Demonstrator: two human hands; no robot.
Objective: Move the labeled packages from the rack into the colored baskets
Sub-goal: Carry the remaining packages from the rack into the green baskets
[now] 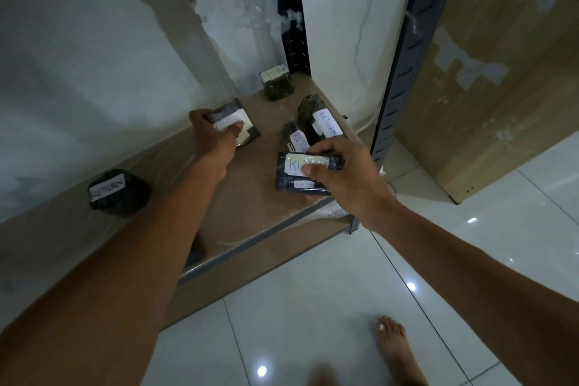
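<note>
Several dark wrapped packages with white handwritten labels lie on the low brown shelf [250,207] of the rack. My left hand [213,135] grips one labeled package [233,117] near the shelf's back. My right hand [341,172] holds a flat dark package [293,177] near the front right corner, thumb across its label. Two more packages [322,119] lean together just behind my right hand. Another package [277,83] stands in the back corner, and a rounder one [117,193] sits at the left. No colored baskets are in view.
Dark metal rack posts [404,50] rise at the back and the right. A plastic-covered white wall lies behind the shelf, and a brown cardboard panel [495,72] stands to the right. Glossy white floor tiles [313,307] spread below, with my bare foot [396,348] on them.
</note>
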